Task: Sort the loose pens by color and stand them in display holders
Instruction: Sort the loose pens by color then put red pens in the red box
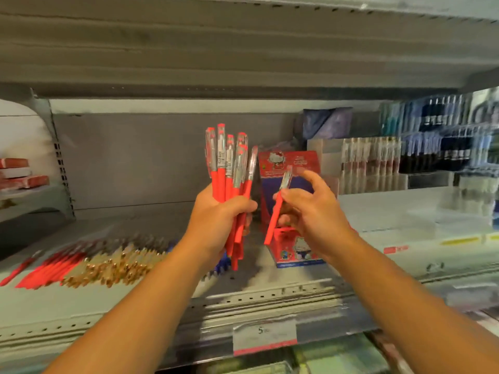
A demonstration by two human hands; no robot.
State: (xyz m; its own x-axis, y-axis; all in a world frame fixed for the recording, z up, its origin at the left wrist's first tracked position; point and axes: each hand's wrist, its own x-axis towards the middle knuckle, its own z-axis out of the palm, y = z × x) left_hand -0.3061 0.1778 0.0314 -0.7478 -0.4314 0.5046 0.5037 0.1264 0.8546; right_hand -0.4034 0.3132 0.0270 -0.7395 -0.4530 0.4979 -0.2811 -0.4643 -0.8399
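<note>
While the left hand (pixel 221 211) has its grip clamped round a bunch of red pens (pixel 229 163), caps up, held above the middle of the shelf (pixel 405 220), the right hand (pixel 310 211) pinches a single red pen (pixel 271 230) between thumb and fingertips, its other fingers spread loose; that pen slants, cap uppermost, just beside the bunch and in front of the red display holder (pixel 290 161), which stands toward the shelf's front edge. I judge the step to be the gathering of the reds; whether this one pen is joining the bunch or bound for the holder I cannot say. The next move seems to call for bringing pens upright over the holder's opening and lowering them so they stand rather than topple. Loose pens (pixel 89 263) lie heaped toward the shelf's left end, red, then gold-trimmed, then blue; much sorting looks left to do. The holder's opening and inside are hidden behind the right hand and wrist; blur smears the print on the pens, the stocked racks (pixel 437 147) at the shelf's right end, and the price label (pixel 264 338) on its front edge.
</note>
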